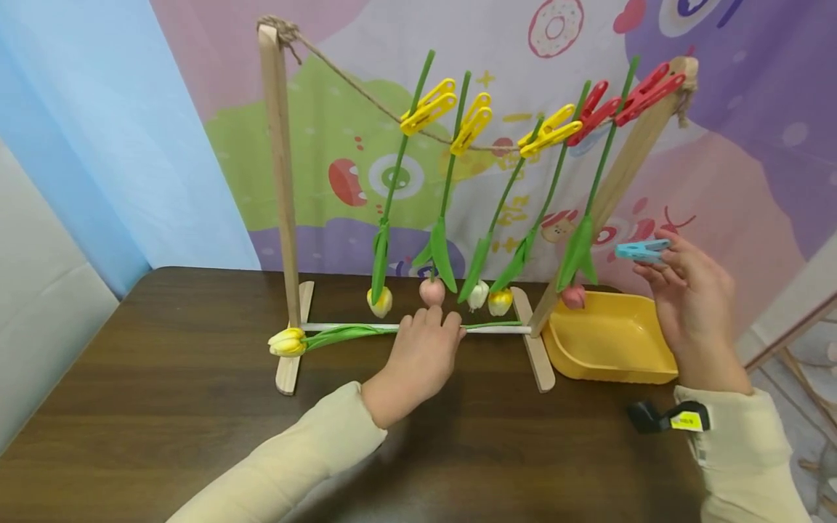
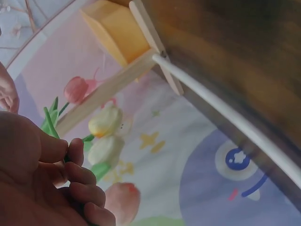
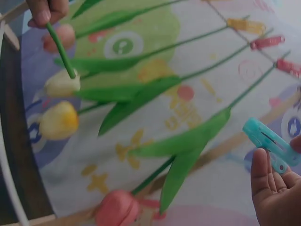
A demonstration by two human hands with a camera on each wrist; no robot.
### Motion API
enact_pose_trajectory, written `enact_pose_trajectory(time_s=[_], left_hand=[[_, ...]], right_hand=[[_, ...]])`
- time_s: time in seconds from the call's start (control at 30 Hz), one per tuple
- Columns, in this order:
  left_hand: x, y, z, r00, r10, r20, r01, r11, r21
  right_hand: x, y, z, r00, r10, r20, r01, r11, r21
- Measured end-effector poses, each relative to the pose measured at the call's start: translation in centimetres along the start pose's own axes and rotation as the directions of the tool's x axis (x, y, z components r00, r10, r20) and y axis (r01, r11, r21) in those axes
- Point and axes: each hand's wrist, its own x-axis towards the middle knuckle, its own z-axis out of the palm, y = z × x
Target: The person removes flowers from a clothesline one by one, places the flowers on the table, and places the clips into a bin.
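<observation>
My left hand (image 1: 425, 356) grips the green stem of a yellow tulip (image 1: 288, 342), held sideways in front of the rack's white bar. In the left wrist view the fingers (image 2: 82, 183) curl round that stem, and its cut end (image 3: 71, 73) pokes out in the right wrist view. On the other side my right hand (image 1: 700, 305) pinches a light blue clothespin (image 1: 643, 250) between thumb and fingers, above a yellow tray. Several tulips hang head down from a twine line (image 1: 353, 83), clipped by yellow clothespins (image 1: 428, 107) and red clothespins (image 1: 650, 94).
A wooden rack with a left post (image 1: 280, 174), a right post (image 1: 628, 174) and a white bar (image 1: 497, 330) stands on the dark table (image 1: 163, 407). The yellow tray (image 1: 615, 370) sits at its right foot. Behind hangs a cartoon-printed cloth (image 1: 739, 189).
</observation>
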Motion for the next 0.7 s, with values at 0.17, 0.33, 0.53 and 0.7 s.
enact_pose_trajectory(time_s=[0.17,0.33,0.53,0.7], left_hand=[[-0.4,0.3,0.8,1.0,0.004,0.0,-0.004,1.0,0.001],[-0.8,0.3,1.7,0.999,-0.017,0.046,0.017,1.0,-0.011],[-1.3,0.5,3.0,0.996,-0.032,0.084,0.034,0.999,-0.023],[-1.4,0.5,3.6,0.992,-0.053,0.118,0.058,0.998,-0.034]], right_hand=[[0.3,0.5,-2.0,0.999,0.002,-0.05,-0.003,1.0,-0.015],[0.6,1.2,-3.4,0.996,0.019,-0.086,-0.021,1.0,-0.017],[1.0,2.1,-5.2,0.99,0.054,-0.129,-0.061,0.997,-0.055],[1.2,2.9,-6.7,0.985,0.099,-0.143,-0.109,0.992,-0.067]])
